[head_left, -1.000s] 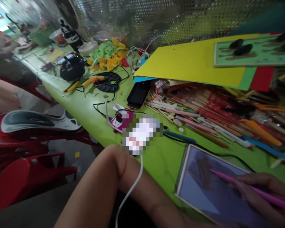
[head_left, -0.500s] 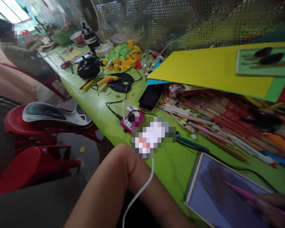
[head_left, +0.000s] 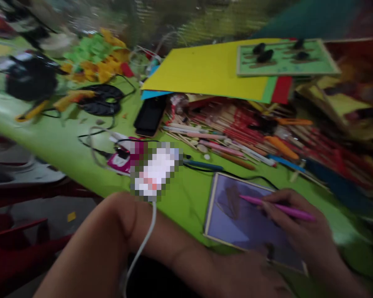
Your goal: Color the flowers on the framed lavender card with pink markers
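My right hand (head_left: 298,219) is closed around a slim pink pen (head_left: 286,210). The pen's tip rests on or just above a brown patch on a purple panel (head_left: 251,229) with a pale wooden frame, which lies on the green table. Near the panel's lower edge is my left hand (head_left: 255,267); blur and dim light hide its fingers, so whether it grips the frame I cannot tell. My bent left arm lies along the table's near edge. A blue pen-like tool (head_left: 203,165) with a black cable lies just beyond the panel.
A lit phone (head_left: 158,171), blurred out, with a white cable lies beside a magenta power strip (head_left: 119,163). Behind are a dark phone (head_left: 151,116), loose sticks and pens (head_left: 217,136), yellow card sheets (head_left: 202,68) and a green framed picture (head_left: 287,58). An orange glue gun (head_left: 74,99) lies left.
The view has swung to the right, so the panel and both hands show more fully. The pink pen stays in my right hand, its tip still at the brown patch.
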Available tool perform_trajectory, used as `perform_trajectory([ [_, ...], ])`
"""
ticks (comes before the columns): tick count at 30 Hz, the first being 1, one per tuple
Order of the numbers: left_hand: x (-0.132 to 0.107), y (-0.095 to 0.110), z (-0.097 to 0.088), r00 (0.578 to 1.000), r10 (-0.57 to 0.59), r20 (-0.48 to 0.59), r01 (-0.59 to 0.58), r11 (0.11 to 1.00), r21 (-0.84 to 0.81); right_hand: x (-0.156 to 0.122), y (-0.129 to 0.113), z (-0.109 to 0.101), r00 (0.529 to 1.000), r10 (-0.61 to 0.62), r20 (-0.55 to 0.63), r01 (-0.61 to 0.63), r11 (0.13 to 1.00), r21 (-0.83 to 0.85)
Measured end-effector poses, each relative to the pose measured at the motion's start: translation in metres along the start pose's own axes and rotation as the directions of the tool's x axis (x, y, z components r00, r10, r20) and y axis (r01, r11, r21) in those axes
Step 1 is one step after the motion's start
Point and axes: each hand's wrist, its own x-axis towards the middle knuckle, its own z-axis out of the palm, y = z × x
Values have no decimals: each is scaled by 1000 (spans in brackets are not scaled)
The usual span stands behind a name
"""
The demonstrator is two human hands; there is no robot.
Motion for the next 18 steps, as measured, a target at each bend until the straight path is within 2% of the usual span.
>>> perform_trajectory([
  [1, 2, -16, 2, 969, 210, -133, -229, 962, -147, 1, -4, 0, 1000, 0, 20, -1, 1000, 24],
  [2, 4, -29, 5, 956, 231, -179, -269, 936, -229, 2, -7, 0, 999, -12, 30, 10, 999, 46],
  [5, 8, -48, 8, 950, 206, -237, -278, 903, -329, 4, -9, 1, 999, -7, 50, 2, 995, 102],
  [12, 6, -41, 7, 950, 183, -254, -268, 892, -363, 2, -7, 2, 999, -7, 50, -1, 989, 146],
  [18, 7, -43, 9, 946, 177, -270, -272, 888, -370, 4, -13, 2, 1000, -6, 28, 2, 991, 134],
])
